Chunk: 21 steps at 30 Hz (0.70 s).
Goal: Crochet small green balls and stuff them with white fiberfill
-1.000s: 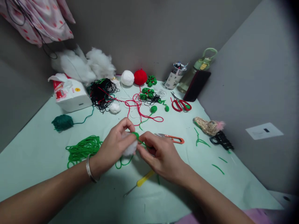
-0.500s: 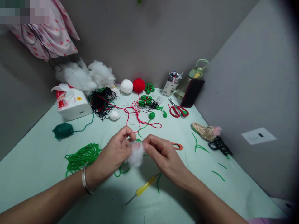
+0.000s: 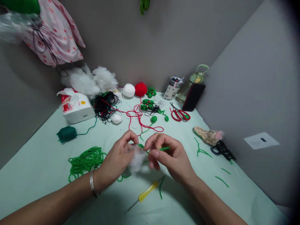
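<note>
My left hand [image 3: 120,156] pinches a tuft of white stuffing [image 3: 137,159], which hangs below its fingers. A small green piece [image 3: 141,145] shows at the fingertips, mostly hidden. My right hand [image 3: 172,156] is close by on the right, fingers bent around a strand of green yarn [image 3: 165,148] whose end sticks out past them. Below the hands, a crochet hook with a yellow handle [image 3: 148,191] lies on the table beside a green yarn scrap [image 3: 160,189]. Partly behind my left wrist is a loose skein of green yarn [image 3: 86,161].
Scissors [image 3: 179,114], red yarn ball [image 3: 141,89], white ball [image 3: 128,90] and tangled black yarn [image 3: 105,106] lie toward the back. A tissue box [image 3: 78,109] and dark green yarn [image 3: 67,134] are at left. A phone [image 3: 193,97] leans against a bottle [image 3: 197,76] at right.
My right hand has moved slightly away from the stuffing, its fingers more spread, with a green strand now showing in them. The orange item beside it is now out of sight. The view has tilted slightly upward.
</note>
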Tool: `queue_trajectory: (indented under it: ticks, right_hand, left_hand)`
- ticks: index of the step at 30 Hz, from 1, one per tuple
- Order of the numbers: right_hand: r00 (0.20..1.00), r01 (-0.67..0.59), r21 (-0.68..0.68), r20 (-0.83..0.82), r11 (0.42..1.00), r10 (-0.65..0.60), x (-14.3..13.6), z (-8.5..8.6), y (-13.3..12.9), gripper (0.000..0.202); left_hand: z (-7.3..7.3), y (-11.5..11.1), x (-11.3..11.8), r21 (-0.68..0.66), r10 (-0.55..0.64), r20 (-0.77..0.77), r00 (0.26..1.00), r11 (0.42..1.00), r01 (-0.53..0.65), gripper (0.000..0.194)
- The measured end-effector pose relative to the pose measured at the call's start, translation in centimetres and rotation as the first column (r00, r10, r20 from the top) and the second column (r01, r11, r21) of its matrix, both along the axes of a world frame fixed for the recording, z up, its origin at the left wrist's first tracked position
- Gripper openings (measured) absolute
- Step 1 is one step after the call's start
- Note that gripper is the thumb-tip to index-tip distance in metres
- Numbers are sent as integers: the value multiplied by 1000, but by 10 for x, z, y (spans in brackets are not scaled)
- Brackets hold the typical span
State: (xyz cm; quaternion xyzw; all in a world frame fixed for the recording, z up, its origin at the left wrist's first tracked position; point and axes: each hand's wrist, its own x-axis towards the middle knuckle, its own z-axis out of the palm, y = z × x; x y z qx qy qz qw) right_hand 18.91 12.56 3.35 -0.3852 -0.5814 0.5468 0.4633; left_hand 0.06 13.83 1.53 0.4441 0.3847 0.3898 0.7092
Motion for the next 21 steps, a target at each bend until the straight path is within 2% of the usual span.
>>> queue_trajectory:
  ticks: [2,4,6,7,8,10,15,21]
  right_hand:
    - [996,61,-42,62,997,-58,-2,2,-2,15]
    - [959,123,12,255,992,-122,-5,1,-3,16]
    - [904,85,57,415,995,-101,-8,0,-2,5]
    - [883,53,60,463,997,-75,-9,-2,-2,5]
    - [868,31,59,493,998,-56,-10,-3,-2,14]
    - [849,42,75,523,996,-75,-11,-6,-2,24]
    - [817,127,122,550,984,-174,-9,-6,-4,31]
    - [811,-68,148,584,987,-32,-6,1,-7,20]
  left_hand:
    - [2,-1,-1,17,62,-11,998,998,-61,35]
    - [2,-1,-1,36,109,-12,994,993,-109,34]
    - [2,-3,-1,46,111,-7,994,993,-110,34]
    - [1,-3,0,45,98,-6,995,994,-97,34]
    - [1,-4,0,44,83,-7,997,996,-83,34]
    - [0,-4,-1,56,46,-9,999,997,-45,32]
    - [1,-1,-5,87,-67,16,998,994,65,26]
    - [-1,2,-3,88,-17,-23,1000,996,19,26]
